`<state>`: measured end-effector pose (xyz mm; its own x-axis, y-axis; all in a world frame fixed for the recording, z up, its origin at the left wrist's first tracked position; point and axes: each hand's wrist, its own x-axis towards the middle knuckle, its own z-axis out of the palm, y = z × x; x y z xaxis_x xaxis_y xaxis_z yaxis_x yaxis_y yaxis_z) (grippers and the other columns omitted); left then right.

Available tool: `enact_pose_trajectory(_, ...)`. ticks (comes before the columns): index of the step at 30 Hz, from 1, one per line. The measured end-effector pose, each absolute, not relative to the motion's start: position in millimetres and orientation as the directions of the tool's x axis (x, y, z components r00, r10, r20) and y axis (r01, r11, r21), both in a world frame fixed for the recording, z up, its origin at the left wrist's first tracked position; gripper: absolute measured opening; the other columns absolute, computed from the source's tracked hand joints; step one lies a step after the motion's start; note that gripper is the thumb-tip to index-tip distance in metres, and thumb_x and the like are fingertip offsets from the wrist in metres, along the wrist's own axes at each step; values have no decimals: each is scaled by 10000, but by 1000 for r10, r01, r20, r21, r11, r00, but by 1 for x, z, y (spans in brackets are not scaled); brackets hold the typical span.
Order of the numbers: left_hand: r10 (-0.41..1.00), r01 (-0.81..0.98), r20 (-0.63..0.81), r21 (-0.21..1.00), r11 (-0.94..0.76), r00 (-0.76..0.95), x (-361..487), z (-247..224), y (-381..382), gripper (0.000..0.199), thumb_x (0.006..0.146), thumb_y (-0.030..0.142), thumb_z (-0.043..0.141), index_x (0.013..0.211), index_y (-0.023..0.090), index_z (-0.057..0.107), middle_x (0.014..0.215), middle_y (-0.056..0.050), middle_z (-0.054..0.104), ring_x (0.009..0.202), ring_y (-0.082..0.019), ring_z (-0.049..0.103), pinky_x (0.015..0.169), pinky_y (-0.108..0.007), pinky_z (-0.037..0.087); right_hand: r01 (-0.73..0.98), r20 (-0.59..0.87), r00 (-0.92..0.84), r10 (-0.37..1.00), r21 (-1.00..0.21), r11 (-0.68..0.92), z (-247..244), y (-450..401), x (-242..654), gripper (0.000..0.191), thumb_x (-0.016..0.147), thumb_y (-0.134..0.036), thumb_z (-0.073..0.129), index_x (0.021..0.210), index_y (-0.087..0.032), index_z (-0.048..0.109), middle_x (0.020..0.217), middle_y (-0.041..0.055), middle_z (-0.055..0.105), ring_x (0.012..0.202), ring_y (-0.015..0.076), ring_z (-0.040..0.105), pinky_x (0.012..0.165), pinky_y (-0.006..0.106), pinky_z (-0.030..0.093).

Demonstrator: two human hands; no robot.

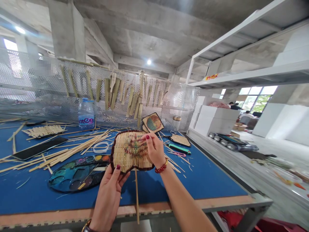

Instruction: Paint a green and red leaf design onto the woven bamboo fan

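A woven fan (123, 149) with dark trim and a painted red and green pattern is held up over the blue table. My left hand (112, 188) grips its lower left edge, thumb on the front and fingers behind. My right hand (155, 149) is at the fan's right side, its fingers closed near the painted face; whether they pinch anything is hard to make out. A thin wooden handle (136, 196) hangs down from the fan's lower edge. Below and left of it lies a paint palette (79, 174) with a brush across it.
Bamboo strips (72, 151) and a black phone-like slab (40, 148) lie at the left. Behind stand a plastic bottle (86, 114) and a glass jar (176, 125). A green cutter (180, 149) and another woven piece (180, 140) lie right; a painted square (153, 123) is behind the fan.
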<state>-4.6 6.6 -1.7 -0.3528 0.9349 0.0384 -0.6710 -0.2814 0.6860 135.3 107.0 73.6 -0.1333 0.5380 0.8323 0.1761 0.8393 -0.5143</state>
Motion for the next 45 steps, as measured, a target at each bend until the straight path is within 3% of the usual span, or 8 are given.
enact_pose_trajectory(11, 927, -699, 24, 649, -300, -375, -6, 0, 7, 415, 749, 305, 767, 1155, 295, 682, 1229, -31, 684, 1046, -202, 666, 785, -278, 608, 112, 804, 148, 576, -592, 798, 78, 116, 149, 404, 996, -466, 371, 762, -215, 584, 611, -3, 612, 582, 141, 604, 663, 290, 485)
enact_pose_trajectory(17, 927, -701, 14, 650, -294, -376, -6, -1, 7, 403, 778, 286, 738, 1175, 305, 671, 1234, -26, 679, 1033, -179, 661, 804, -284, 607, 233, 838, -19, 546, -527, 817, 77, 115, 149, 369, 1006, -426, 371, 807, -207, 592, 641, 6, 644, 634, 141, 625, 688, 277, 473)
enact_pose_trajectory(23, 924, -707, 11, 641, -299, -381, -6, -1, 8, 392, 760, 280, 752, 1147, 291, 688, 1212, -32, 689, 982, -175, 675, 789, -292, 611, 265, 853, 184, 488, -521, 812, 79, 119, 158, 392, 1010, -416, 360, 749, -202, 561, 592, -12, 573, 551, 125, 557, 606, 261, 437)
enact_pose_trajectory(28, 921, -705, 8, 641, -303, -389, -6, 0, 7, 412, 739, 289, 770, 1144, 287, 692, 1203, -36, 694, 971, -179, 680, 791, -301, 610, 285, 874, 6, 486, -467, 837, 78, 117, 155, 345, 1005, -384, 390, 802, -198, 597, 646, 8, 632, 636, 136, 609, 686, 274, 458)
enact_pose_trajectory(31, 923, -709, 12, 636, -305, -386, -6, 0, 7, 413, 732, 290, 776, 1137, 289, 694, 1206, -37, 693, 981, -183, 677, 788, -300, 611, 333, 873, 105, 476, -481, 811, 79, 120, 159, 355, 996, -412, 403, 786, -195, 589, 630, 3, 610, 599, 132, 583, 653, 270, 452)
enact_pose_trajectory(34, 923, -706, 18, 638, -307, -385, -7, -1, 8, 409, 743, 294, 767, 1144, 299, 689, 1221, -35, 685, 990, -183, 672, 784, -303, 611, 257, 846, 214, 488, -530, 808, 82, 122, 166, 408, 995, -457, 380, 755, -195, 580, 590, -7, 581, 540, 123, 548, 602, 262, 444)
enact_pose_trajectory(40, 921, -705, 10, 640, -305, -389, -7, -3, 10, 414, 753, 289, 757, 1159, 300, 680, 1230, -31, 679, 999, -183, 669, 788, -304, 611, 134, 842, 12, 540, -537, 833, 80, 115, 159, 423, 997, -456, 380, 732, -205, 594, 562, -6, 585, 535, 127, 570, 591, 263, 451)
enact_pose_trajectory(45, 923, -704, 3, 646, -295, -384, -7, -2, 8, 405, 765, 284, 747, 1165, 297, 679, 1220, -31, 685, 1005, -179, 669, 806, -304, 608, 257, 850, -130, 510, -468, 845, 78, 114, 156, 380, 994, -424, 404, 748, -207, 596, 599, 6, 614, 554, 130, 582, 594, 260, 443)
